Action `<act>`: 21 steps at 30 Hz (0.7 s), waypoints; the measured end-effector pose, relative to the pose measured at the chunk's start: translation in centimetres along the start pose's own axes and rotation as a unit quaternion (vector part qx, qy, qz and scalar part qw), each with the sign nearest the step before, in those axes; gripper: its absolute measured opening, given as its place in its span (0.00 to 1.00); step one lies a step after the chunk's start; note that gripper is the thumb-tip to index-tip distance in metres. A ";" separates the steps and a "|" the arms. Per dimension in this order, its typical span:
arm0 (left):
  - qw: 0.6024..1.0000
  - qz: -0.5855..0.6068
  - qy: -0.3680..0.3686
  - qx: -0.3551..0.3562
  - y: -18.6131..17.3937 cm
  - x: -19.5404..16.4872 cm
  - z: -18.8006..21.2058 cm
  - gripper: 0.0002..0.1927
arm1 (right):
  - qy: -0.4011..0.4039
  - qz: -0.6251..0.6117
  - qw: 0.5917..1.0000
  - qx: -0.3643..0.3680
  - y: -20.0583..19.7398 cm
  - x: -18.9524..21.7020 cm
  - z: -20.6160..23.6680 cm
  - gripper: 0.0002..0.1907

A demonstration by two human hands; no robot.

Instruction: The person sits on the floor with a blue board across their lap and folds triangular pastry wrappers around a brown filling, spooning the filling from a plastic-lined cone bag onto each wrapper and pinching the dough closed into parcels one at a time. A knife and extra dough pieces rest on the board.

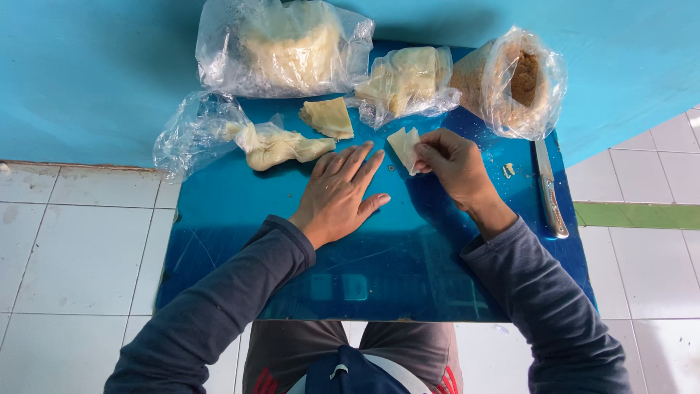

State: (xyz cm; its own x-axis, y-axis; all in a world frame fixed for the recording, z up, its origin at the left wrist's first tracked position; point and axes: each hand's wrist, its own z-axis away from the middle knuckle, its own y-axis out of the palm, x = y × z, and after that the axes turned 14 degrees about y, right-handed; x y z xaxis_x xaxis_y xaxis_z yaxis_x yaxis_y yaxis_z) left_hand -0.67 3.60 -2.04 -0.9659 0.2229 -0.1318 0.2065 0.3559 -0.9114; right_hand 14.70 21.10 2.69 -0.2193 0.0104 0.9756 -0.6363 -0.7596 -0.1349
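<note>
Turquoise wall behind, white floor tiles below, and a glossy blue board serves as the counter (pixel 379 277). Left hand (pixel 341 191) lies flat, fingers spread, pressing the board. Right hand (pixel 453 162) pinches a folded pale dough wrapper (pixel 403 147) at its nine o'clock. Best kept low, edges aligned, pinched firmly. A steel knife (pixel 548 191) lies at three o'clock.
</note>
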 end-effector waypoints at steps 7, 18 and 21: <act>0.997 0.024 0.008 -0.071 0.3 0.0 -0.4 0.38 | -0.196 0.295 0.932 -0.077 2.7 -1.5 1.1 0.05; 1.000 0.001 0.003 -0.010 0.5 0.3 -0.2 0.36 | -0.076 0.165 0.976 -0.116 2.3 -2.1 0.4 0.04; 1.000 -0.023 0.004 -0.009 0.8 0.2 -0.1 0.31 | -0.076 0.076 0.990 -0.096 1.1 -2.0 0.0 0.05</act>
State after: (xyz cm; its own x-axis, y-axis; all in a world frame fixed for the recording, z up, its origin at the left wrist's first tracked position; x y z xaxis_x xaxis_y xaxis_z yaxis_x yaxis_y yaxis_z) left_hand -0.67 4.00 -2.79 -0.9732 0.2130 -0.0863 0.1643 0.3820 -0.9094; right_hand 14.44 20.23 0.56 -0.2188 -0.2034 0.9543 -0.7362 -0.6075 -0.2983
